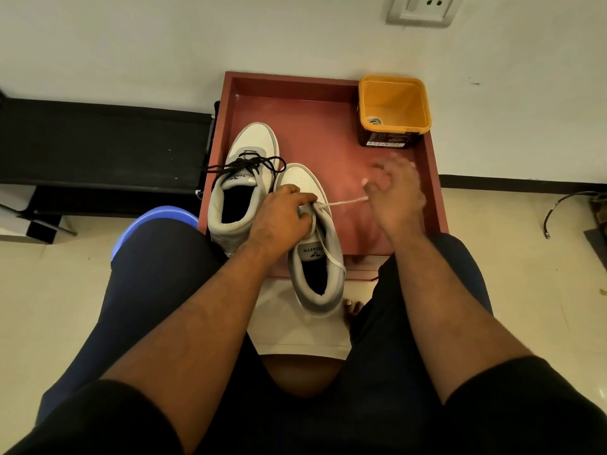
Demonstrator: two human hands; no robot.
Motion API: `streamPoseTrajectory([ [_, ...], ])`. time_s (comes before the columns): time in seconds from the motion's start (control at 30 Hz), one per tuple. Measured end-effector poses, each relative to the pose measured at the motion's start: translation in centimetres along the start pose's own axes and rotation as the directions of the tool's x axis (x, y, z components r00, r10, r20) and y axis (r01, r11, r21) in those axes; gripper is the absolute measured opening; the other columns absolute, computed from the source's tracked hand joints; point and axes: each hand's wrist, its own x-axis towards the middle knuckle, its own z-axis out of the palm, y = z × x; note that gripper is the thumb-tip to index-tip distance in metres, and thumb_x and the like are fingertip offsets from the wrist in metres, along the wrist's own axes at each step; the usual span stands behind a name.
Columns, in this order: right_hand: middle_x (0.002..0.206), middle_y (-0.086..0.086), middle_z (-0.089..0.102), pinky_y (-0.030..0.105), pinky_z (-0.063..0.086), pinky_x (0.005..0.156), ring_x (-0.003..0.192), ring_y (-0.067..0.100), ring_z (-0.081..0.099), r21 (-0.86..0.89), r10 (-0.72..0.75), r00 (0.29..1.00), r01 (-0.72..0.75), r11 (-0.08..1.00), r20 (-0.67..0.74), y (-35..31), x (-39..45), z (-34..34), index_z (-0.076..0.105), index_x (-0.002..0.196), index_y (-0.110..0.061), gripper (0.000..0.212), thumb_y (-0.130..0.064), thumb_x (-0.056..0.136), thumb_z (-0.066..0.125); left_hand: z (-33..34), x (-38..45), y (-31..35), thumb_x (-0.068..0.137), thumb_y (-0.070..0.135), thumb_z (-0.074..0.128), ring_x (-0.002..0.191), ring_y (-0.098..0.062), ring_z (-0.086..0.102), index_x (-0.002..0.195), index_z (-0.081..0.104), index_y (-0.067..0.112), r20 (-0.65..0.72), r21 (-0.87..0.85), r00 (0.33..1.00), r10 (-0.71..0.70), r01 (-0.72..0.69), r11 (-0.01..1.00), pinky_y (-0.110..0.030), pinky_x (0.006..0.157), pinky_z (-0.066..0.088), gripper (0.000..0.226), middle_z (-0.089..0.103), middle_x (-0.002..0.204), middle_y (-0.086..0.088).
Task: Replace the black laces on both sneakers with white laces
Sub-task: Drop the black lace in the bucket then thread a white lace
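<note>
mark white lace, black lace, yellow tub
white lace (pixel 345 202), head view, taut stretch between the hands
black lace (pixel 249 162), head view, loose loops over the tongue
yellow tub (pixel 394 81), head view, far rim

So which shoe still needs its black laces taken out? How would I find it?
Look at the red tray on the floor by the wall. Two grey-and-white shoes sit at its near left side. The one you want is the left shoe, farther from the yellow tub: it has loose black laces, while its neighbour has a white lace.

Two sneakers (pixel 262 205) on tray (pixel 328 139), tub (pixel 394 110) behind right.
</note>
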Motion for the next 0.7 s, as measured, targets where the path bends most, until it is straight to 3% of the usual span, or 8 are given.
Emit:
streamPoseTrajectory([
  [0.1,0.152,-0.009,0.036,0.058,0.004,0.114,0.147,0.018,0.011,-0.171,-0.103,0.930,0.172,0.970,0.352,-1.1,-1.2,2.1,0.067,0.112,-0.038,0.025,-0.034,0.088,0.065,-0.1,0.0,0.0,0.083,0.011,0.057,0.126,-0.025,0.049,0.124,0.065,0.021,0.013,-0.005,1.000,-0.012,0.012,1.000,-0.037,0.107,0.040,0.043,0.051,0.137,-0.012],
  [0.17,0.154,-0.009,0.034,0.058,0.002,0.114,0.148,0.018,0.009,-0.193,-0.093,0.888,0.199,0.961,0.451,-1.6,-1.7,3.3,0.069,0.110,-0.035,0.022,-0.037,0.089,0.064,-0.3,-0.2,0.1,0.085,0.010,0.056,0.127,-0.025,0.049,0.126,0.064,0.020,0.023,-0.008,1.000,-0.007,0.007,1.000,-0.036,0.108,0.040,0.043,0.050,0.139,-0.012],
  [0.27,0.150,-0.008,0.039,0.055,0.011,0.115,0.144,0.018,0.020,-0.192,-0.107,0.919,0.192,0.962,0.380,-1.5,-1.4,3.5,0.071,0.107,-0.030,0.019,-0.031,0.090,0.064,-0.5,-0.3,0.3,0.087,0.011,0.055,0.126,-0.022,0.050,0.128,0.062,0.020,0.031,-0.001,1.000,0.001,-0.001,1.000,-0.029,0.106,0.039,0.043,0.051,0.139,-0.009],
  [0.4,0.137,-0.003,0.048,0.042,0.029,0.100,0.125,0.017,0.045,-0.056,0.009,1.000,-0.009,0.998,-0.003,-0.7,-0.6,1.3,0.067,0.109,-0.020,0.018,-0.021,0.093,0.059,-0.6,-0.3,0.4,0.088,0.012,0.055,0.123,-0.022,0.051,0.127,0.063,0.019,0.020,-0.009,1.000,0.012,-0.012,1.000,-0.029,0.104,0.039,0.040,0.054,0.136,-0.008],
  [0.47,0.138,0.000,0.046,0.042,0.032,0.099,0.125,0.020,0.044,-0.085,0.029,0.996,-0.036,0.996,-0.082,-0.2,-0.2,0.4,0.064,0.114,-0.018,0.021,-0.020,0.093,0.060,-0.4,-0.3,0.3,0.087,0.012,0.056,0.121,-0.022,0.053,0.127,0.063,0.019,0.017,-0.025,1.000,0.011,-0.011,1.000,-0.031,0.105,0.041,0.041,0.056,0.133,-0.007],
  [0.53,0.145,0.000,0.039,0.048,0.032,0.104,0.134,0.023,0.036,-0.165,-0.059,0.998,0.063,0.984,0.028,-0.3,-0.3,0.4,0.060,0.123,-0.024,0.037,-0.018,0.088,0.066,-0.3,-0.3,0.3,0.086,0.011,0.056,0.119,-0.022,0.054,0.129,0.061,0.017,0.003,-0.047,1.000,0.004,-0.003,0.999,-0.034,0.104,0.042,0.044,0.057,0.131,-0.006],
  [0.6,0.151,-0.001,0.034,0.052,0.025,0.110,0.140,0.024,0.026,-0.191,-0.172,0.959,0.216,0.957,0.226,-0.5,-0.8,1.2,0.060,0.125,-0.032,0.044,-0.020,0.084,0.070,-0.3,-0.3,0.3,0.085,0.010,0.057,0.123,-0.022,0.052,0.135,0.055,0.016,-0.013,-0.080,1.000,-0.016,0.015,0.997,-0.033,0.107,0.040,0.050,0.056,0.134,-0.006],
  [0.7,0.154,-0.006,0.033,0.050,0.018,0.112,0.143,0.023,0.019,-0.210,-0.238,0.896,0.332,0.919,0.374,-1.1,-1.7,3.2,0.070,0.110,-0.031,0.023,-0.030,0.087,0.068,-0.4,-0.3,0.4,0.084,0.006,0.060,0.126,-0.018,0.051,0.139,0.050,0.019,-0.006,-0.154,0.999,-0.037,0.035,0.987,-0.028,0.108,0.038,0.058,0.055,0.137,-0.004],
])
